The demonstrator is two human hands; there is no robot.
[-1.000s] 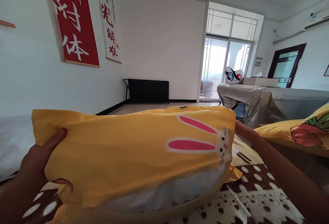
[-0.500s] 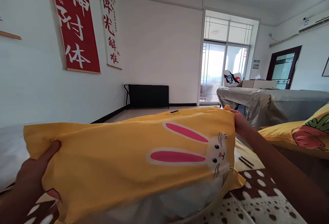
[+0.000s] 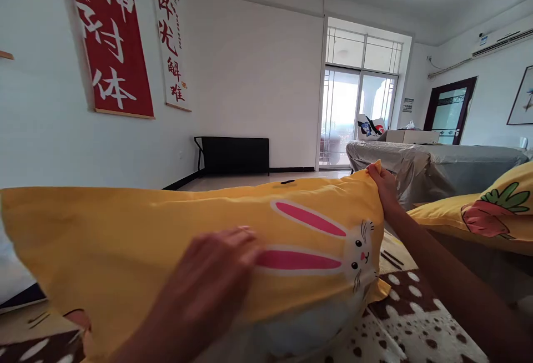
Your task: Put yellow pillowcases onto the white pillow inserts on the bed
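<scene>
Pillowcase (image 3: 125, 230) pinched into a peak at one corner, rabbit on its front

Plastic sheet (image 3: 449, 174), wrinkled and see-through, drapes a long piece of furniture at 3 o'clock. Brown-and-cream blanket (image 3: 416, 307), spotted and patched, spreads out at 4 o'clock, below the pillowcase. The pillowcase itself stretches across the lower half of the view, from 9 o'clock round to 4: plain bright yellow cloth, loose and flat toward 9, fuller and rounder toward 4. White pillow (image 3: 308, 321) shows from under its near edge, between 5 and 6 o'clock. Another yellow pillow (image 3: 441, 212), printed with a carrot, lies just below 3 o'clock. The rabbit (image 3: 306, 263) is printed sideways, its face at 4 o'clock, with two long pink ears outlined in white and pointing toward 9.

Left hand (image 3: 220, 274), at 7 o'clock, is blurred in front of the cloth, fingers by the lower ear's tip; whether they touch or grip it, I cannot tell. Right hand (image 3: 383, 188), just below 3 o'clock, has thumb and fingers together, clamped on the pillowcase's far corner. Small black mark (image 3: 287, 181) sits on the top edge near the dial's centre.
</scene>
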